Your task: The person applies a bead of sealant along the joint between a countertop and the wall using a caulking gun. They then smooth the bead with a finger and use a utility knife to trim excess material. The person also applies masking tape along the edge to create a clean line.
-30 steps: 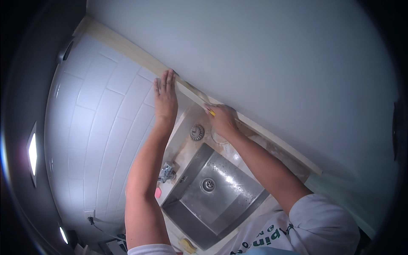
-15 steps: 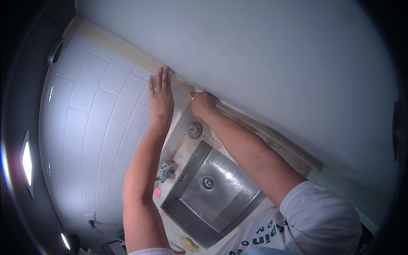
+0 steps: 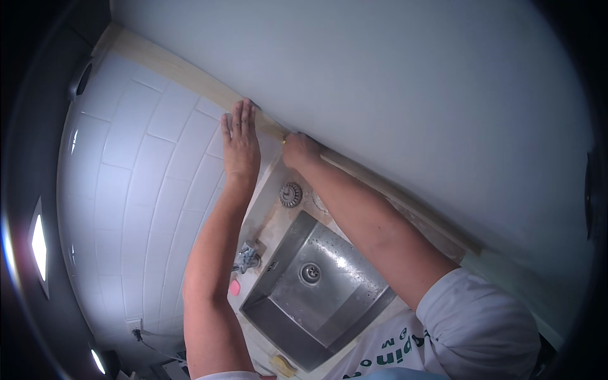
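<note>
A beige tape strip [image 3: 171, 66] runs along the seam between the white tiled wall [image 3: 145, 183] and the plain white surface [image 3: 392, 82]. My left hand [image 3: 240, 142] lies flat on the tiles, fingers together, with its fingertips touching the strip. Just to its right, my right hand [image 3: 299, 151] is closed against the strip around a small yellow tool [image 3: 284, 140], of which only a tip shows.
Below the hands is a steel sink [image 3: 316, 285] with a drain [image 3: 310, 273], a tap [image 3: 247, 258], a second round drain cover [image 3: 291, 194] on the drainer, a pink item [image 3: 234, 287] and a yellow sponge [image 3: 282, 365]. A dark frame [image 3: 38, 158] borders the tiles at left.
Both hands have slid left along the tape strip, the right hand closing the gap to the left. The left hand stays flat on the tiles.
</note>
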### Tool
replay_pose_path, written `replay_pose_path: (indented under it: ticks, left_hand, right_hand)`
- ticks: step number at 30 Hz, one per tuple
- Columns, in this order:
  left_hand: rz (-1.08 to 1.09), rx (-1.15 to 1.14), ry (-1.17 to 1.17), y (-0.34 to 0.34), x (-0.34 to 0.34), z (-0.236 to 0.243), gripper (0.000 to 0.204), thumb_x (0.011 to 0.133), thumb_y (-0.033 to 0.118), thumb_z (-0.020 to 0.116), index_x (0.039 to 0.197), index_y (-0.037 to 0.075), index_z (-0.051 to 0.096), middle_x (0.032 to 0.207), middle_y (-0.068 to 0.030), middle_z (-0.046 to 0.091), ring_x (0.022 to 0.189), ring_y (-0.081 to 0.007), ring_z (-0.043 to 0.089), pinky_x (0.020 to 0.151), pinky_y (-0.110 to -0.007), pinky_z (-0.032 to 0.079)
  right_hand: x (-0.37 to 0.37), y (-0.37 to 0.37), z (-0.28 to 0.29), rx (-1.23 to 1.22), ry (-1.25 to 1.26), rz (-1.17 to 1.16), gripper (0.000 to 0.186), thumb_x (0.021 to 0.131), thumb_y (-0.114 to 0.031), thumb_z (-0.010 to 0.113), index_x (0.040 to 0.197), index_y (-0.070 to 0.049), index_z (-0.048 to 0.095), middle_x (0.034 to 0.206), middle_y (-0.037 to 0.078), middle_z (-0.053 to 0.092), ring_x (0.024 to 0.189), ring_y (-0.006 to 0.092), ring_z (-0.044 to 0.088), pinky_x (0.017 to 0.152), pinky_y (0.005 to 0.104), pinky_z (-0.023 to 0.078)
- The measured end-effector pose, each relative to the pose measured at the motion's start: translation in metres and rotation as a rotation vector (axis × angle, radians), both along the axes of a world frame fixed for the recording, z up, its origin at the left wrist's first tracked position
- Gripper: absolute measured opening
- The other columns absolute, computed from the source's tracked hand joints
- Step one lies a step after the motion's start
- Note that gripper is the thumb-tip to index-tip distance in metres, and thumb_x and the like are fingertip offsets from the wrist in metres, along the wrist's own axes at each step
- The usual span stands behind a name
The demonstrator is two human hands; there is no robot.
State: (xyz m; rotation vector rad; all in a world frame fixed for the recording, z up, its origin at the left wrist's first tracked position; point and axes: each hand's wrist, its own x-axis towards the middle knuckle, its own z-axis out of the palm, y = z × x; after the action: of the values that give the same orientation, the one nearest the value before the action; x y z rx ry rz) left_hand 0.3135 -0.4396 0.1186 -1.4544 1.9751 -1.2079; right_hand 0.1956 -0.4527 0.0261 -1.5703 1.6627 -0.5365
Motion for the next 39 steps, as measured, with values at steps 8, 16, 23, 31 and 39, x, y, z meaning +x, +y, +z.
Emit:
replay_pose_path:
  ticks: [8, 16, 23, 31, 39]
  left_hand:
    - [-0.097, 0.167, -0.058, 0.004, 0.020, -0.048, 0.072, 0.100, 0.016, 0.049, 0.167, 0.006, 0.024, 0.177, -0.0047, 0.012, 0.163, -0.0237, 0.009, 0.132, -0.053, 0.011]
    - [-0.016, 0.213, -0.042, 0.005, 0.004, -0.101, 0.071, 0.101, 0.025, 0.049, 0.167, 0.011, 0.027, 0.178, -0.0014, 0.009, 0.164, -0.0243, 0.003, 0.132, -0.054, 0.005]
    - [0.018, 0.235, -0.002, 0.008, 0.002, -0.107, 0.063, 0.100, 0.019, 0.050, 0.161, 0.006, 0.040, 0.177, -0.0044, 0.012, 0.164, -0.0232, 0.006, 0.132, -0.054, 0.009]
    - [0.002, 0.209, 0.218, 0.031, 0.007, -0.128, 0.065, 0.100, 0.016, 0.048, 0.161, -0.001, 0.035, 0.174, -0.0100, 0.025, 0.161, -0.0248, 0.020, 0.131, -0.051, 0.017]
    - [0.305, 0.596, 1.992, 0.133, -0.045, -0.078, 0.060, 0.099, 0.015, 0.058, 0.155, -0.003, 0.045, 0.139, -0.0247, 0.062, 0.126, -0.0284, 0.063, 0.105, -0.041, 0.049]
  right_hand:
    - [0.005, -0.016, -0.027, -0.057, -0.132, 0.006, 0.035, 0.096, -0.019, 0.062, 0.126, -0.003, 0.071, 0.129, 0.024, 0.069, 0.122, 0.0400, 0.066, 0.103, 0.0477, 0.053]
    - [-0.008, 0.041, -0.044, -0.488, -0.321, -0.162, 0.039, 0.103, -0.020, 0.055, 0.138, -0.003, 0.060, 0.128, 0.025, 0.068, 0.120, 0.0437, 0.064, 0.104, 0.0523, 0.050]
    - [-0.081, 0.138, 0.012, -0.026, -0.287, 0.027, 0.041, 0.105, -0.025, 0.056, 0.141, -0.005, 0.056, 0.138, 0.026, 0.061, 0.131, 0.0409, 0.057, 0.107, 0.0496, 0.047]
    - [-0.129, 0.195, -0.027, -0.090, -0.112, -0.006, 0.046, 0.098, -0.018, 0.062, 0.140, 0.001, 0.054, 0.134, 0.027, 0.060, 0.126, 0.0425, 0.059, 0.112, 0.0470, 0.045]
    - [-0.087, 0.137, -0.008, 0.133, -1.089, -0.105, 0.021, 0.102, -0.016, 0.061, 0.113, 0.002, 0.065, 0.095, 0.007, 0.064, 0.082, 0.0151, 0.061, 0.075, 0.0298, 0.051]
